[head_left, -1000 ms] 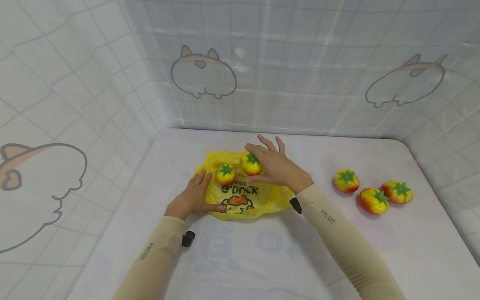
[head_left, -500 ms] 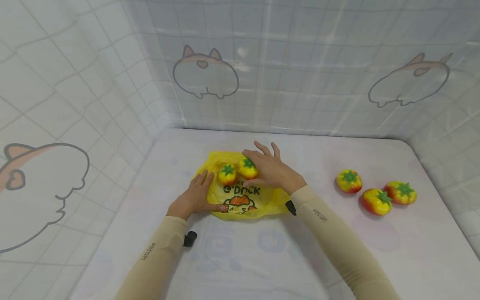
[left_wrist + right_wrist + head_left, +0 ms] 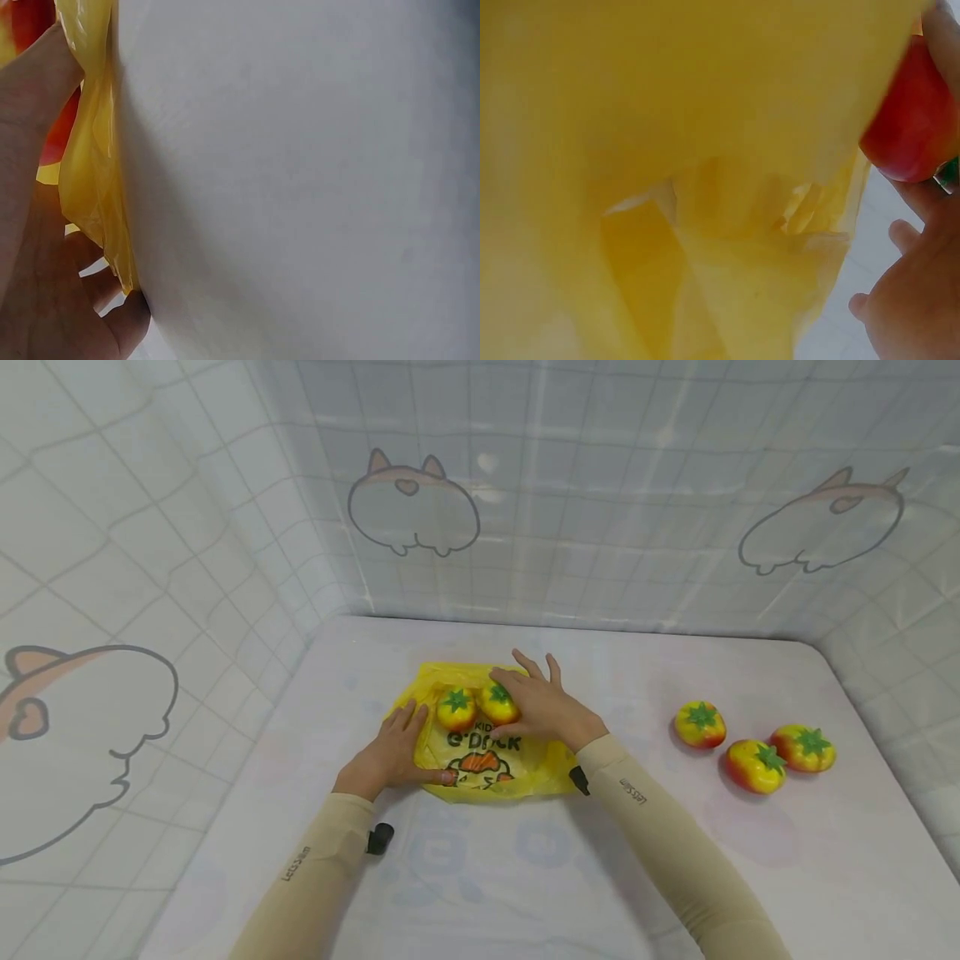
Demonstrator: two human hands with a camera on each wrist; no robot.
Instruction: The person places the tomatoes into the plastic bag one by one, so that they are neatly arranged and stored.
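Observation:
A yellow plastic bag with a printed duck design lies in the middle of the white table. On its upper part is a yellow-red fake tomato with green leaves. My right hand grips a second fake tomato right beside it, between thumb and index finger, other fingers raised. The red underside of a tomato shows against that hand in the right wrist view. My left hand rests with spread, straight fingers on the bag's left edge, the thumb along its front. Yellow film crosses that hand in the left wrist view.
To the right on the table sit three more fake tomatoes: one alone, one in front and one at the far right. Pale grid-patterned sheets with cartoon drawings enclose the table at the back and sides.
My right hand has brought its tomato down and slightly left, closer to the other one on the bag. The left hand keeps its place. The view has shifted slightly.

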